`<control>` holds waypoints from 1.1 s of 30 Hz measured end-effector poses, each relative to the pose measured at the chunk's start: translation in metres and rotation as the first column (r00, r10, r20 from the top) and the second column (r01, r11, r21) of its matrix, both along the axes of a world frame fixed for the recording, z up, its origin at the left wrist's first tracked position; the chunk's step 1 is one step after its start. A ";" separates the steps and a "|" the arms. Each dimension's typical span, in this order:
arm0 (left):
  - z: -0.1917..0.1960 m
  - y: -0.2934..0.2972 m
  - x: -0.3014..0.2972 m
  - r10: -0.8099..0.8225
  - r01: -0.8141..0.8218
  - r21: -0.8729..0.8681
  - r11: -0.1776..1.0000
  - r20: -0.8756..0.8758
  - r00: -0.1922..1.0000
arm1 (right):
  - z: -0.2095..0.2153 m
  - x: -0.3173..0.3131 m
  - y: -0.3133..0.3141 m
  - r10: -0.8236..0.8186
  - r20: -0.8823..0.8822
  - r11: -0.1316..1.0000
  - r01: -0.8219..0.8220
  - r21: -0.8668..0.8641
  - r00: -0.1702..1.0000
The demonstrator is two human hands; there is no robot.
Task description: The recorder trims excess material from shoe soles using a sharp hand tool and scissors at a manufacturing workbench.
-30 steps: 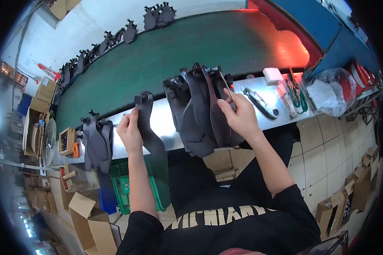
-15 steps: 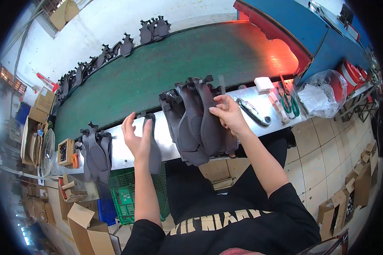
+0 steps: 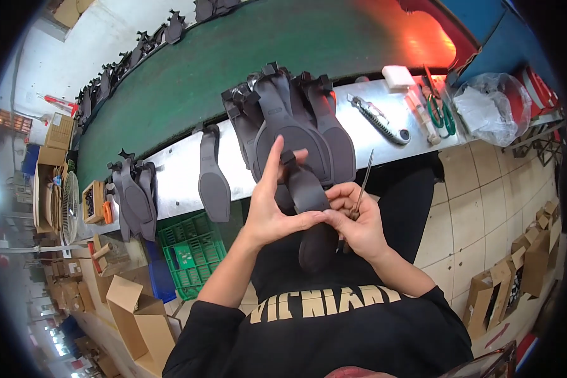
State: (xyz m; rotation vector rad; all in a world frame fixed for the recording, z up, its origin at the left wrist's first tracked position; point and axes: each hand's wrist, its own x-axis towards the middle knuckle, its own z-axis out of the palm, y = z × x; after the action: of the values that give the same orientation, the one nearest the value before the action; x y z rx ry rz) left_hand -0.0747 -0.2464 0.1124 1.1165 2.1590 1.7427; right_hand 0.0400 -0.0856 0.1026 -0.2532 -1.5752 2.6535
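A dark grey sole-shaped piece (image 3: 311, 195) with a small black clip at its narrow end is held between my hands, over my lap. My left hand (image 3: 272, 211) grips it from the left, thumb across its face and fingers partly behind it. Meeting it from the right, my right hand (image 3: 362, 230) has a thin pointed metal tool (image 3: 365, 179) in its curled fingers, its tip upward. That thumb touches the held piece's edge; the tool's lower end is mostly hidden. Just beyond, a cluster of similar pieces (image 3: 290, 132) overlaps the bench edge. One single piece (image 3: 213, 183) lies left of it.
A metal bench (image 3: 242, 189) runs before a green conveyor belt (image 3: 189, 88). Rightward lie a utility knife (image 3: 384, 123), green-handled scissors (image 3: 444, 116), a white block (image 3: 397, 77) and a plastic bag (image 3: 494, 104). More pieces (image 3: 135, 198) hang at left, near a green crate (image 3: 192, 252).
My left hand has left the single piece on the bench and moved right. My right hand has come down from the cluster; both hands now meet at another piece. The view has shifted.
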 end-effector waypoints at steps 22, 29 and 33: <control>-0.034 -0.059 0.035 -0.147 0.185 0.059 0.981 0.848 0.509 | -0.027 0.020 0.001 0.219 -0.012 0.814 -0.176 0.554 0.976; -0.050 -0.052 0.060 -0.201 0.150 0.169 0.974 0.950 0.237 | -0.009 0.025 0.003 0.606 0.405 0.758 -0.651 -0.033 0.685; -0.049 -0.050 0.069 -0.143 0.124 0.122 0.985 0.974 0.175 | -0.019 0.035 -0.002 0.618 0.386 0.783 -0.579 -0.225 0.685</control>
State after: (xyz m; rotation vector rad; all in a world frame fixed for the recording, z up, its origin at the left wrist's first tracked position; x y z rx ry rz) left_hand -0.0052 -0.2969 0.0637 -0.0496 1.0994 1.6024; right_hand 0.0748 -0.0875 0.0832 -0.4358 -1.9518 3.3653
